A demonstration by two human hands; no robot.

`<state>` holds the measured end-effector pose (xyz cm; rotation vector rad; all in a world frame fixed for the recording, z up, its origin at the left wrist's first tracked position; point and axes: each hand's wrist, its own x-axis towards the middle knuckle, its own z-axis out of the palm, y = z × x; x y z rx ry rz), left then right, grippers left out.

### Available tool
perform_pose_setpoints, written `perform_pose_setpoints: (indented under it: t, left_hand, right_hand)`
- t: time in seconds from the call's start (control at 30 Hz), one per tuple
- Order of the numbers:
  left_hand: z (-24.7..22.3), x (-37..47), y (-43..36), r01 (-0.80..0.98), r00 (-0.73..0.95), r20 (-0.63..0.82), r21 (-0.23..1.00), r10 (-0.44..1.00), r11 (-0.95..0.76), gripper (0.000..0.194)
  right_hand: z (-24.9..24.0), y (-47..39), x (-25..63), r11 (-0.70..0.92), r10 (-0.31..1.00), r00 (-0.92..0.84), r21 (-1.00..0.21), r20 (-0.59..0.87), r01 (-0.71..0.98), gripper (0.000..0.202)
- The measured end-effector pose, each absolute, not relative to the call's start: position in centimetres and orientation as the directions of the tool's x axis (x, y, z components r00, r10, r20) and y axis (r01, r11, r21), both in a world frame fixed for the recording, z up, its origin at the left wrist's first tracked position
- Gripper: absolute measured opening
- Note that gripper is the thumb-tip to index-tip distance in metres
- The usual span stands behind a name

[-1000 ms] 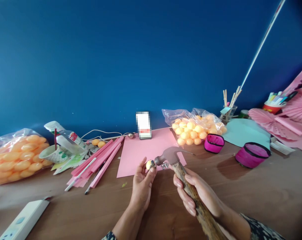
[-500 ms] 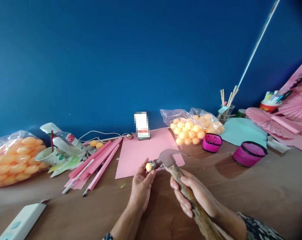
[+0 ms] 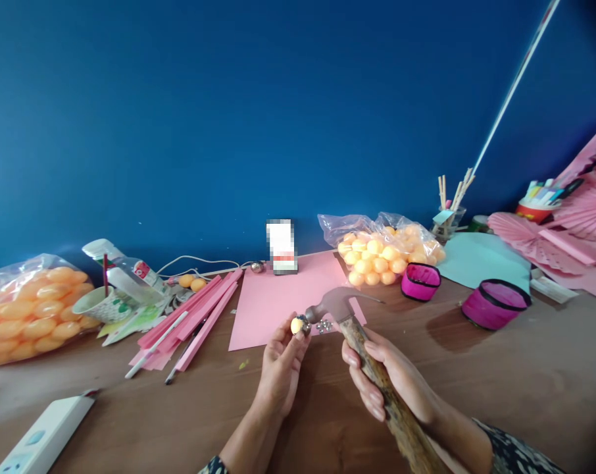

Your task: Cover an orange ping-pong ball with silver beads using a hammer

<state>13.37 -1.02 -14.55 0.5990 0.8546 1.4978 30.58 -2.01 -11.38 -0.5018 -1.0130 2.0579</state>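
A: Clock centred on our view: what's biggest?
B: The brown surface, filling the lower part round six o'clock. On it, towards nine, sits a clear bag of orange balls.
A: Next down?
B: A flat pink sheet at six, and touching its right edge, at three, a second clear bag of similar balls.
A: And the tool?
B: A claw hammer at five, its wooden handle slanting down to the right.
A: Who has it?
B: The right hand, between four and five, fingers and thumb curled closely round the handle. The left hand, at six, is nearly closed, pinching something small in its fingertips.
A: Which is?
B: A yellowish ball, with a dark, shiny part on its right. The hammer's striking face is right beside that part; whether they touch, I can't tell.
A: Smallest?
B: Some shiny bits, at the ball's three o'clock, too small to make out.
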Motion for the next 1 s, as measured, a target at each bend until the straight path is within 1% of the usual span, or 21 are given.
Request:
perform_pose_setpoints:
  t: [0.13, 0.23, 0.33, 0.43, 0.5, 0.57, 0.6, 0.67, 0.73, 0.77, 0.87, 1.0]
  left_hand:
    - [-14.6, 13.4, -0.9, -0.601, -0.109, -0.134, 0.798, 0.985, 0.042, 0.041]
    - [-14.5, 13.7, -0.7, -0.604, -0.092, -0.111, 0.797, 0.990, 0.033, 0.040]
    - [-14.5, 13.8, -0.6, -0.611, -0.072, -0.095, 0.791, 0.993, 0.031, 0.038]
    - [-14.5, 13.7, -0.7, -0.620, -0.106, -0.110, 0.785, 0.988, 0.021, 0.037]
    - [-14.6, 13.6, -0.9, -0.621, -0.132, -0.129, 0.784, 0.983, 0.020, 0.036]
    - [-14.6, 13.5, -1.0, -0.617, -0.139, -0.146, 0.786, 0.979, 0.030, 0.035]
    - [-14.6, 13.5, -1.1, -0.615, -0.138, -0.150, 0.788, 0.979, 0.034, 0.035]
    - [-14.6, 13.5, -1.2, -0.613, -0.133, -0.147, 0.789, 0.980, 0.035, 0.035]
    - [-14.5, 13.6, -1.2, -0.614, -0.135, -0.144, 0.789, 0.980, 0.032, 0.035]
    - [-14.5, 13.6, -1.2, -0.614, -0.139, -0.150, 0.788, 0.979, 0.034, 0.035]
    - [-14.2, 13.6, -1.3, -0.609, -0.149, -0.167, 0.792, 0.975, 0.042, 0.037]
    - [-14.2, 13.6, -1.2, -0.595, -0.153, -0.178, 0.802, 0.972, 0.053, 0.038]
  right_hand:
    - [-11.5, -2.0, 30.4, -0.398, 0.771, -0.636, -0.805, -0.033, -0.440, 0.026]
    - [-11.4, -1.9, 30.4, -0.394, 0.788, -0.612, -0.817, -0.064, -0.422, 0.032]
    - [-10.5, -1.9, 30.9, -0.353, 0.816, -0.571, -0.862, -0.093, -0.364, 0.035]
    - [-8.6, -2.2, 32.4, -0.248, 0.857, -0.506, -0.939, -0.098, -0.239, 0.027]
    - [-7.4, -2.5, 34.0, -0.142, 0.890, -0.450, -0.982, -0.072, -0.123, 0.023]
    - [-6.6, -2.7, 35.7, -0.028, 0.915, -0.399, -0.995, -0.066, 0.100, 0.025]
    - [-6.5, -2.7, 36.5, 0.034, 0.932, -0.360, -0.974, -0.050, 0.224, 0.028]
    - [-6.9, -2.5, 37.9, 0.143, 0.962, -0.274, -0.882, 0.017, 0.449, 0.034]
    - [-7.9, -2.2, 39.1, 0.219, 0.967, -0.241, -0.753, 0.082, 0.620, 0.037]
    - [-8.5, -2.0, 39.7, 0.239, 0.966, -0.241, -0.695, 0.097, 0.679, 0.036]
    - [-10.1, -1.5, 41.0, 0.262, 0.964, -0.236, -0.566, 0.121, 0.782, 0.038]
    - [-11.7, -1.2, 42.3, 0.285, 0.958, -0.244, -0.462, 0.148, 0.840, 0.039]
